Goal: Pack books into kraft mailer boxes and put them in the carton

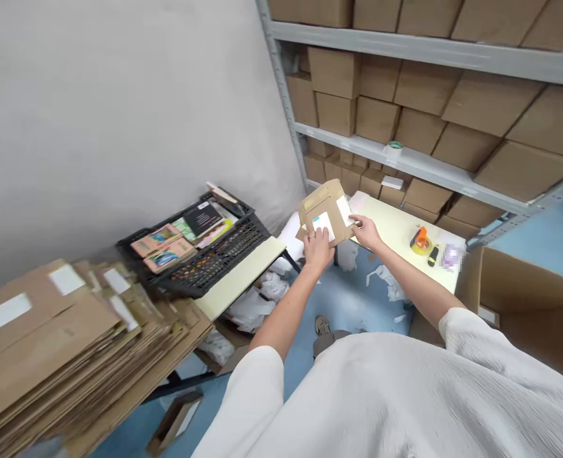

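In front of me is an unfolded cardboard mailer [315, 202], tilted, with its flap raised at the far side. A white rectangular piece with a small blue mark [321, 222] lies on its near part, and a white label [343, 210] is toward its right. My left hand [318, 249] holds the near edge, its fingers bent over the lower part of the white piece. My right hand [365, 231] grips the right edge, thumb and fingers closed on the cardboard by the label. What lies under the white piece is hidden.
A black crate [214, 254] of books and boxes stands left, beside stacked flat cardboard [47, 337]. On the right table [386, 219] lie a tape roll with orange dispenser [421, 242] and a black-yellow cutter [433, 256]. An open carton [529, 280] stands right; boxed shelves [405, 149] rise behind.
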The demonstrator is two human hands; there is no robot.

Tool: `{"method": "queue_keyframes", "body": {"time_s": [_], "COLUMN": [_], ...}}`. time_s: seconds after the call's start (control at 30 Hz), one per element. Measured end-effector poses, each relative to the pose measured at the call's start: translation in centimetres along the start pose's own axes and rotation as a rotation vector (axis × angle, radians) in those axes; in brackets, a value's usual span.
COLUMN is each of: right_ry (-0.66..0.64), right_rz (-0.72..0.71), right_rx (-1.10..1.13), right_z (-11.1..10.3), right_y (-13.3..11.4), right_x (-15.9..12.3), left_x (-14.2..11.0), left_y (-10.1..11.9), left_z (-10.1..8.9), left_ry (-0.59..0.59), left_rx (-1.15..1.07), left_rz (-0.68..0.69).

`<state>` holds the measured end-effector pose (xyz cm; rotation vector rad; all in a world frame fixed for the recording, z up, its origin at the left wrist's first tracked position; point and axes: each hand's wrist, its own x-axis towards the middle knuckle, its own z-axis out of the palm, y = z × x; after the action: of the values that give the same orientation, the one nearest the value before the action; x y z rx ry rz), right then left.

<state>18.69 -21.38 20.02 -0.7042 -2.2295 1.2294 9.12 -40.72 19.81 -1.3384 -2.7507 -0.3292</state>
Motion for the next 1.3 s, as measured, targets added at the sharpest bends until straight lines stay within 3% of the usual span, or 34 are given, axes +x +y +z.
{"method": "queue_keyframes", "body": {"time_s": [0.17,0.37,0.6,0.8,1.1,1.3], "right_ry": [0.102,0.214,0.354,0.429,0.318,0.246], "right_rz": [0.070,0.213,0.411,0.528,0.611,0.668], "right_rx": [-0.027,-0.008,-0.005,-0.069,-0.283,-0.287], "right_z": [-4.7,-7.0,-6.8,-5.7,-5.7,-5.7], "right_y": [3.8,8.7,14.1,18.5,24.7,28.7], "right_x": [-0.3,0.9,2.5,1.7,1.3,1.2], "left_x": [3.3,8.0,14.3,18.0,21.1,21.0], "left_y": [4.4,6.2,5.3,4.9,7.6,8.9], "left_z": [2.0,4.1,6.9,10.5,17.5,21.3], "left_ry": [-0.077,-0.127,-0.231,-0.296,-0.371,-0.486], "left_rx": [0.031,0.008,0.013,0.038,0.063,0.077], "left_rz": [0.118,0.303,0.551,0.715,0.850,0.860]}}
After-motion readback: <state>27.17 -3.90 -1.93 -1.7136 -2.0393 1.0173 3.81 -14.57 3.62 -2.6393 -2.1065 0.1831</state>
